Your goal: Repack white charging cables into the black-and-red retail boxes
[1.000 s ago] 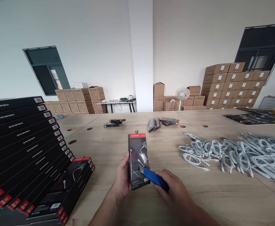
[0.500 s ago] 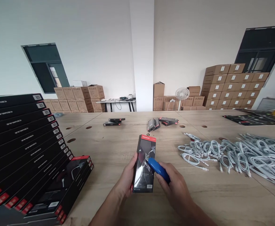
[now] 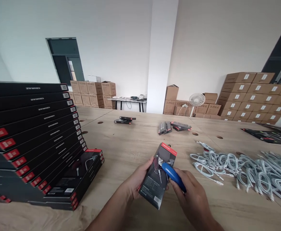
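Observation:
A slim black and red retail box [image 3: 153, 187] with cable pictures on its face is held up over the table, tilted with its top leaning right. My left hand [image 3: 138, 180] wraps round its left edge, thumb at the front and fingers behind. In my right hand [image 3: 192, 192], closed fingers grip a smooth blue handheld tool [image 3: 172, 175]. The tool's pale tip is against or just over the upper front of the box; I cannot tell if it touches. Its exact kind does not show.
A tall stack of black boxes [image 3: 41, 122] stands at the left, with a lower pile [image 3: 82, 170] beside it. Coiled white cables [image 3: 229, 163] cover the table's right side. Several boxes [image 3: 164, 127] lie farther back, near holes in the wooden tabletop [image 3: 130, 147].
The held box has turned clockwise, from nearly upright to tilted. Both hands and the blue tool have turned with it. The camera view has swung left.

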`<state>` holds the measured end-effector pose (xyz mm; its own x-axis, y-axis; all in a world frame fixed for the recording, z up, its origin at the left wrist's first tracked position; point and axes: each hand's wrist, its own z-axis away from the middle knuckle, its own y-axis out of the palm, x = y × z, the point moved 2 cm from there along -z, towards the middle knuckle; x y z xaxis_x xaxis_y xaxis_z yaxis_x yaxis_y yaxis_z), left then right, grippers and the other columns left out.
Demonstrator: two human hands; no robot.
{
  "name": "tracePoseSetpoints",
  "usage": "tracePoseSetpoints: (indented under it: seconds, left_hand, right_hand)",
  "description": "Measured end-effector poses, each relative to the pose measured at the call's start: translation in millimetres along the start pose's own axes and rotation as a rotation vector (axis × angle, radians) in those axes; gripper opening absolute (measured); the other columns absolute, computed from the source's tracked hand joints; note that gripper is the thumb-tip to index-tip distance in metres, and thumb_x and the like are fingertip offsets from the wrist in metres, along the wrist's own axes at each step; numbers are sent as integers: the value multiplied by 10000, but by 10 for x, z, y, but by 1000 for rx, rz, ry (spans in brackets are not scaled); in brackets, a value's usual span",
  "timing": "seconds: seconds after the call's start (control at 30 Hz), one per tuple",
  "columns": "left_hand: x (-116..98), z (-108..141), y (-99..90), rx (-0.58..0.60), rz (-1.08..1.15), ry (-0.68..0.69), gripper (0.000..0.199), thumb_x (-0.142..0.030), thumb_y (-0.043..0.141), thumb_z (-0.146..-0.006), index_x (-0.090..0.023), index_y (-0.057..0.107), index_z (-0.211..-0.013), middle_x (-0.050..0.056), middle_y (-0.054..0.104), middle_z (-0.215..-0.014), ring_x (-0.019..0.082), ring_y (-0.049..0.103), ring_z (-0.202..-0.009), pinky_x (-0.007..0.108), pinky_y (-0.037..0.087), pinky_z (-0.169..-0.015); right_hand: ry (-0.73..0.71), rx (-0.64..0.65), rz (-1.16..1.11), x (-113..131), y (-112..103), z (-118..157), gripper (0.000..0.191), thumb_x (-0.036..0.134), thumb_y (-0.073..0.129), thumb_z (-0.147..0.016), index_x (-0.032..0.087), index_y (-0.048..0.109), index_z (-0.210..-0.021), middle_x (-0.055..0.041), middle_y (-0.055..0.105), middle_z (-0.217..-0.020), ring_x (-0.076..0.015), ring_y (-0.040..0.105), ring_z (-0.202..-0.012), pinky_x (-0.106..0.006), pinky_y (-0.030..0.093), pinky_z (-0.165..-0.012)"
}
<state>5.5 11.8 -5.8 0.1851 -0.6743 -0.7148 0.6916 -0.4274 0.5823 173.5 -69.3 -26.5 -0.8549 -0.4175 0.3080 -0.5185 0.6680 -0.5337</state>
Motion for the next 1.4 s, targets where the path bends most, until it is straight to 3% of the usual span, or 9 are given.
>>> tracePoseSetpoints:
  seconds: [0.17,0.27,0.37,0.47,0.67,0.9,1.07,1.27,1.4]
  left_hand:
    - [193,-86,13,-34,-26,-71,563,-660,611,-858,-118,753,-804,145,768,-736,198,686,-580,299,555,-622]
    - [207,-126,55,-2,55,-11,636,-715,588,-841,-101,738,-767,140,754,-711,200,696,-599,288,556,-630]
    - [146,-136,58,-87,100,53,714,-800,510,-827,-123,711,-721,108,742,-678,182,677,-575,269,540,-601]
    - [63,-142,39,-129,167,148,794,-856,403,-825,-129,722,-803,114,759,-743,218,707,-652,320,565,-670]
    - [-71,-159,-85,-167,280,528,589,-672,591,-871,-154,705,-1126,104,776,-1023,237,728,-902,361,551,-900]
    - [-112,-103,-74,6,139,715,329,-330,850,-754,-181,709,-1011,61,766,-980,251,713,-985,383,520,-964]
    - [-122,-63,-28,38,95,751,533,-151,815,-708,-202,681,-1222,80,769,-1096,295,684,-1114,419,481,-1032]
    - [-80,-67,-5,-3,66,739,604,-123,791,-658,-221,685,-1245,71,771,-1114,307,648,-1187,422,445,-1074]
    - [-4,-67,64,7,1,664,577,-96,747,-623,-207,718,-1189,66,782,-1053,322,661,-1152,427,450,-1053]
  right_hand:
    - [-18,-16,35,37,-32,-29,292,350,533,-1014,247,587,-1281,-113,728,-1039,-272,716,-919,-392,586,-773]
    - [-11,13,18,52,-50,-50,287,363,539,-1012,247,595,-1269,-91,721,-965,-248,712,-838,-362,582,-715]
    - [-13,30,-12,35,-56,-56,252,346,551,-1005,241,618,-1223,-83,722,-954,-236,709,-825,-342,578,-704]
    - [28,42,-48,-26,-36,-49,241,358,553,-1001,230,640,-1185,-85,736,-967,-233,714,-843,-336,582,-722]
    - [153,28,-57,-102,-9,-47,271,388,602,-952,212,687,-1140,-97,762,-965,-262,719,-857,-381,579,-758]
    - [200,134,-224,41,48,-33,271,326,620,-909,204,694,-1140,-83,779,-994,-227,740,-875,-299,584,-757]
    - [255,213,-221,61,66,-40,256,340,613,-897,200,690,-1097,-64,773,-899,-210,725,-773,-268,544,-643]
    - [365,275,-214,107,107,-48,184,361,567,-911,225,657,-997,-3,715,-727,-174,647,-597,-252,458,-550]
    - [482,174,-183,-83,172,-88,233,427,524,-934,218,625,-955,-15,720,-712,-193,665,-587,-265,459,-532]
